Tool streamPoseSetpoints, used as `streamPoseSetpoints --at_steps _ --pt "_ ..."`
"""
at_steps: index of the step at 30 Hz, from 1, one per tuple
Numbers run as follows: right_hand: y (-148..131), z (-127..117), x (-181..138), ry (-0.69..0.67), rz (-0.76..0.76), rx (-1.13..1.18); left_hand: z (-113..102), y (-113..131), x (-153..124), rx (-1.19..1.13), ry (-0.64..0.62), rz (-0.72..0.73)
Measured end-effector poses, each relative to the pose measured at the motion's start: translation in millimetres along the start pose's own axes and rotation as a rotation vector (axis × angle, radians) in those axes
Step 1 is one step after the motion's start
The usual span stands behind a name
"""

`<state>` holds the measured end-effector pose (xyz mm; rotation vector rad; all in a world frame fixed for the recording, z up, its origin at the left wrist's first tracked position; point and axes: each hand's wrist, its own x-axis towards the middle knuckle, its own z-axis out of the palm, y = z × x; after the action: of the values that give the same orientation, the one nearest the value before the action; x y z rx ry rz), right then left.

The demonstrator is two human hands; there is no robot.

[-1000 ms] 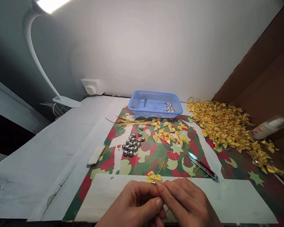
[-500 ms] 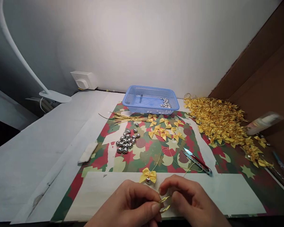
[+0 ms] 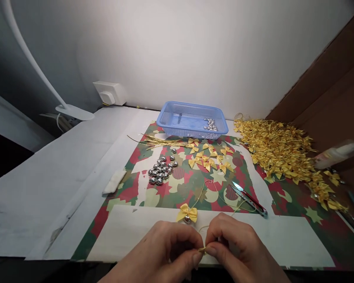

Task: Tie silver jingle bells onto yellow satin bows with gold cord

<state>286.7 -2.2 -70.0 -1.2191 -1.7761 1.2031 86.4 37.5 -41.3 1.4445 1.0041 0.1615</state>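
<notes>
At the front edge of the table, my left hand [image 3: 174, 249] and my right hand [image 3: 234, 243] meet fingertip to fingertip. Both pinch a short stretch of gold cord [image 3: 202, 250], most of it hidden by the fingers. Just beyond my hands lies a yellow ribbon bow [image 3: 187, 212] with a silver jingle bell [image 3: 187, 219] at its centre. A thin yellowish cord [image 3: 214, 184] loops from the bow across the patterned paper toward the snips [image 3: 250, 199], which have a red and silver handle.
Silver bells [image 3: 161, 171] are grouped left of centre, with gold cords [image 3: 162, 142] behind them. Loose yellow bows [image 3: 209, 157] lie to their right. Behind stands a blue basket [image 3: 183, 133]. A large heap of bows [image 3: 277, 145], a bottle [image 3: 336, 155] and a folded white cloth [image 3: 114, 182] flank the area.
The open loop of gold cord between my fingers has been drawn small, and my fingertips have come together. The view has shifted slightly.
</notes>
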Motion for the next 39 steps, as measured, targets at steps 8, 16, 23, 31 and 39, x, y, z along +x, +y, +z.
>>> streamPoseSetpoints --at_steps 8,16,23,31,39 --pt "4.4 3.8 -1.5 0.032 -0.064 -0.109 -1.5 -5.8 -3.1 -0.043 -0.025 0.008" --pt "6.8 9.5 -2.4 0.1 -0.14 -0.196 1.7 -0.4 0.8 -0.041 0.024 0.04" --pt "10.8 14.7 -2.9 0.168 -0.162 -0.191 3.1 -6.0 2.2 -0.081 0.033 0.034" --pt "10.7 9.5 -3.1 0.125 -0.08 -0.145 3.6 -2.6 3.6 -0.085 0.056 0.011" --pt "9.7 -0.5 -5.1 -0.015 0.114 0.124 0.7 -10.4 4.9 -0.211 -0.021 -0.078"
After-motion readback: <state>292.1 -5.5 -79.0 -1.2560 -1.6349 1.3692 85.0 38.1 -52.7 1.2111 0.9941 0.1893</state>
